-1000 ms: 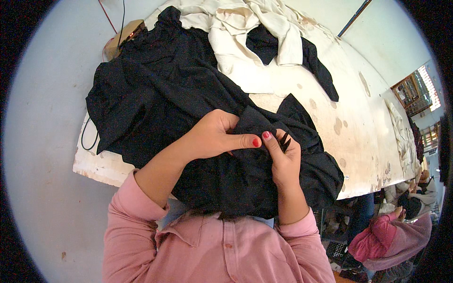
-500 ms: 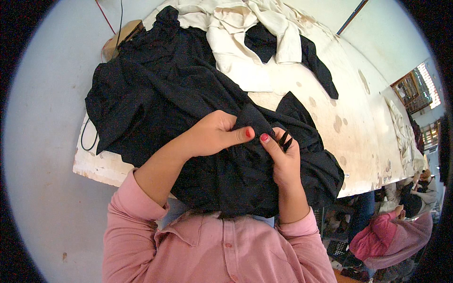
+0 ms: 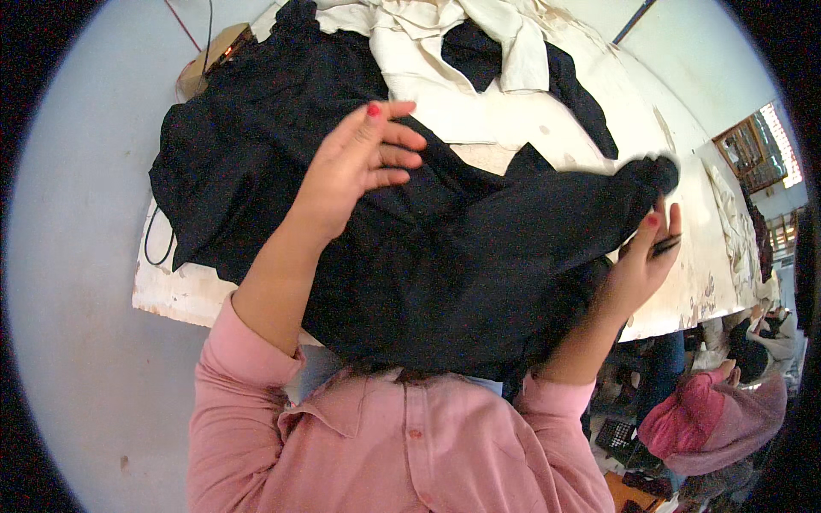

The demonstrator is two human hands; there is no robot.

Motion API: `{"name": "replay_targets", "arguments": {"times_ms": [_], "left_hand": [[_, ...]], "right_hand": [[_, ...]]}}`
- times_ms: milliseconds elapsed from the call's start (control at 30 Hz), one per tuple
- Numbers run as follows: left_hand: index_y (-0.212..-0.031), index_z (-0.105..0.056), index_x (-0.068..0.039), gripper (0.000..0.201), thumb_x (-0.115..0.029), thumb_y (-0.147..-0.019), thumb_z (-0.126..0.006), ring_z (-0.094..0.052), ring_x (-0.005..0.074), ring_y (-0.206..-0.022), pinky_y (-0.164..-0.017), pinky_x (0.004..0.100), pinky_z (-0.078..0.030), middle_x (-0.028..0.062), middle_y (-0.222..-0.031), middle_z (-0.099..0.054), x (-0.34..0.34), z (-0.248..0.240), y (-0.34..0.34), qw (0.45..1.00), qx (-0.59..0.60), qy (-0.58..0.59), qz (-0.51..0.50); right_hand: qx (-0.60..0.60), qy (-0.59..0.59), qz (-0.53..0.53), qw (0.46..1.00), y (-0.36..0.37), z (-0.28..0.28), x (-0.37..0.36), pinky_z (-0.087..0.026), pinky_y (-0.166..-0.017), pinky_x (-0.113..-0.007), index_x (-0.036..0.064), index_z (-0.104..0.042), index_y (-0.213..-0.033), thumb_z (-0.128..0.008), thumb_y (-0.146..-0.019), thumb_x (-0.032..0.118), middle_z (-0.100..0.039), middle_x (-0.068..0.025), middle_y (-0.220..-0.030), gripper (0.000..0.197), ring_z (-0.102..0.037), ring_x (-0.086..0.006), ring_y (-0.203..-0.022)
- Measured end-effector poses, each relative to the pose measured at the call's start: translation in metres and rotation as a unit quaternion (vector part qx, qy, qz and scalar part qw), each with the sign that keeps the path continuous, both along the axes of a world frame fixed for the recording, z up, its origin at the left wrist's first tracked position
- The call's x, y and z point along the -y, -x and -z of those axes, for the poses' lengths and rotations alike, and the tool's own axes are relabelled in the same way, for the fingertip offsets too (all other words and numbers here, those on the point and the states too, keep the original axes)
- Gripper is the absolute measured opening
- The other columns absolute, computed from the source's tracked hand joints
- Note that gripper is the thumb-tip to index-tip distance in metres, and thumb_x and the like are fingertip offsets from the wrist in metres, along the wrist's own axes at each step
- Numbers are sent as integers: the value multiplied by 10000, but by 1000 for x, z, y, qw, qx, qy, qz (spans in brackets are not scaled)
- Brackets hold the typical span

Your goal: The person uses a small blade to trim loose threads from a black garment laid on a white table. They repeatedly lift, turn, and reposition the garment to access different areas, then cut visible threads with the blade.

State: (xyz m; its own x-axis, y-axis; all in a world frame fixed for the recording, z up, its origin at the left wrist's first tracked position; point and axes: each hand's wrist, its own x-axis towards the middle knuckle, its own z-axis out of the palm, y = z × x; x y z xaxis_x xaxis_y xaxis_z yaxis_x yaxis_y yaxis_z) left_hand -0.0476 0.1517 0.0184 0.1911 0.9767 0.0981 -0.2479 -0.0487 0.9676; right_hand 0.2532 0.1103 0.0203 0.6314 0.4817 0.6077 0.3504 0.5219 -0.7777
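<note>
A large black garment [image 3: 410,256] lies heaped over the near edge of the table and across my lap. My left hand [image 3: 359,162] hovers over its left part, open and holding nothing, with the fingers spread. At the right, my right hand [image 3: 646,252] has its thumb and fingers lifted, with small black thread snips [image 3: 664,245] held among the fingers. Just above that hand is the bunched end of a black sleeve [image 3: 654,175], blurred by motion and stretched out to the right. Whether the fingers still touch the cloth, I cannot tell.
Cream garments [image 3: 445,77] lie at the far side of the pale, stained table [image 3: 513,154], with more black cloth [image 3: 577,103] among them. At the far left stands a brown box [image 3: 224,53]. A person in pink [image 3: 701,419] sits at the lower right.
Both hands have come apart from the cloth edge they pinched together. The left rose up and left, opening; the right swung right as the black sleeve spread out that way.
</note>
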Motion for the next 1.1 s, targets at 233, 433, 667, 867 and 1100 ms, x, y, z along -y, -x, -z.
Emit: {"name": "replay_targets", "arguments": {"times_ms": [233, 433, 667, 867, 1100], "left_hand": [[-1222, -605, -38, 345, -64, -889, -693, -620, 103, -938, -820, 234, -484, 57, -1028, -682, 10, -27, 41, 890, -181, -359, -216], [-1230, -608, -56, 661, -238, -648, -863, -582, 338, -1138, -981, 376, -444, 156, -1213, -616, 89, -17, 128, 759, -558, -261, -211], [-1287, -580, -75, 646, 94, -666, -630, -538, 314, -1222, -979, 350, -474, 146, -1343, -519, 125, 35, 150, 814, -527, -95, -226], [-1133, -661, -68, 548, 172, -666, -503, -497, 294, -1292, -1053, 363, -432, 116, -1370, -526, 114, 57, 194, 722, -541, -197, -384], [-1242, -514, -5, 365, -73, -888, -572, -653, 282, -1013, -888, 409, -551, 200, -1125, -640, 145, -23, 201, 712, -180, -377, -564]], "right_hand": [[466, 250, -278, 802, 67, 20, 76, -558, -760, -370, 53, -617, -1198, -740, -707, 70, -674, -164, -1048, 506, -683, -290, -923], [436, 162, 20, 885, -37, 5, 31, -521, -784, -340, 66, -680, -995, -674, -757, -48, -674, -129, -949, 264, -647, -253, -874], [534, 108, -109, 831, 32, -15, 58, -524, -786, -392, 98, -663, -1138, -848, -684, 371, -612, -117, -1031, 561, -613, -306, -953], [551, 269, -271, 742, 57, 37, 104, -560, -678, -373, 84, -629, -1205, -779, -715, 437, -605, -121, -1077, 622, -660, -309, -870], [254, 174, -290, 906, -68, 32, 106, -521, -860, -385, 17, -660, -1064, -633, -697, 65, -687, -118, -1052, 370, -655, -259, -947]]}}
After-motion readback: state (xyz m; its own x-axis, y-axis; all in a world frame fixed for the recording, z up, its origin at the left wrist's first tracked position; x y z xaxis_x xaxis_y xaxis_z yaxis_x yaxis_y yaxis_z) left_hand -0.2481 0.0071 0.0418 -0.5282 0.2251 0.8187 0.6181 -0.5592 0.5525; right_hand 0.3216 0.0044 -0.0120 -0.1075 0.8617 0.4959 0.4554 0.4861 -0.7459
